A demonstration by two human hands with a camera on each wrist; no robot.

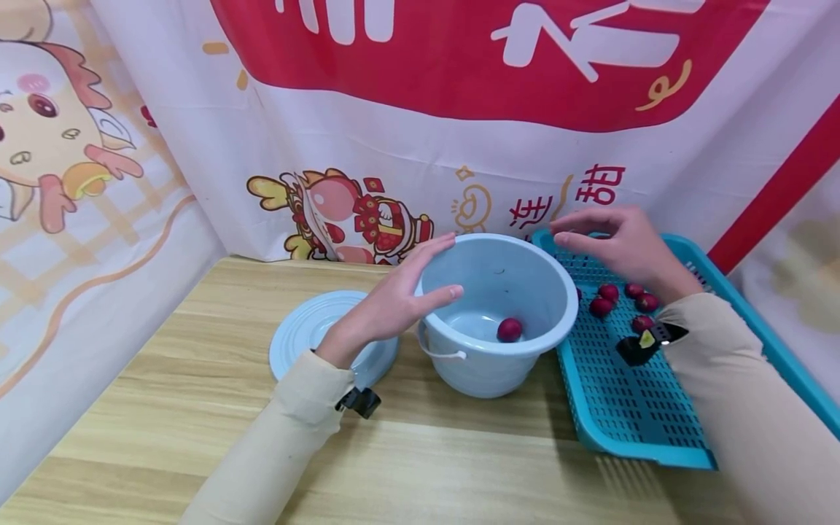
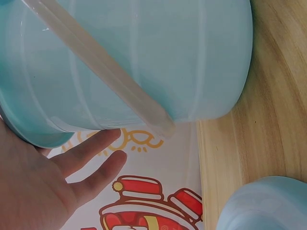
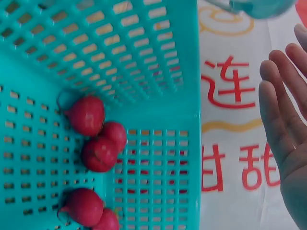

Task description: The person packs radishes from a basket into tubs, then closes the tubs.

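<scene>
A light-blue bucket [image 1: 482, 375] stands on the table with one red radish [image 1: 509, 329] at its bottom. My left hand [image 1: 400, 292] rests at the left rim of the bucket, its fingers extended along the outside and the thumb over the edge. In the left wrist view, two fingertips [image 2: 113, 136] of that hand show beside the bucket wall. My right hand [image 1: 613, 244] hovers over the far left corner of a teal basket [image 1: 580, 408], holding nothing, fingers loosely stretched. Several radishes [image 3: 85, 116] with thin roots lie in the basket.
A round light-blue lid [image 1: 289, 332] lies on the wooden table [image 1: 164, 408] left of the bucket. The bucket's white handle [image 1: 440, 355] hangs down at its front left. The basket stands close to the bucket's right side. Printed cloth [image 1: 407, 153] hangs behind the table.
</scene>
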